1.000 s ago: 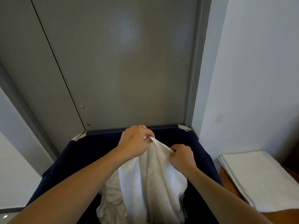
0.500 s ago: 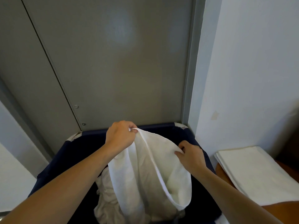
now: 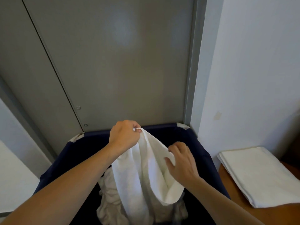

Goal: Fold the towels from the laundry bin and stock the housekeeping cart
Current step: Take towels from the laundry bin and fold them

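A white towel (image 3: 146, 172) hangs over the dark blue laundry bin (image 3: 201, 151), lifted by one corner. My left hand (image 3: 124, 137) pinches that top corner above the bin's far rim. My right hand (image 3: 181, 161) is lower and to the right, its fingers spread along the towel's upper edge, thumb against the cloth; I cannot tell whether it holds the edge. More crumpled white laundry (image 3: 108, 207) lies in the bin beneath the hanging towel.
A stack of folded white towels (image 3: 259, 174) lies on a round wooden table (image 3: 276, 215) at the right. Grey metal doors (image 3: 113, 62) stand right behind the bin, and a white wall (image 3: 251, 70) rises at the right.
My hands have drawn apart along the towel's edge. The right hand slid down and right and loosened from a pinch to spread fingers. The towel opened wider.
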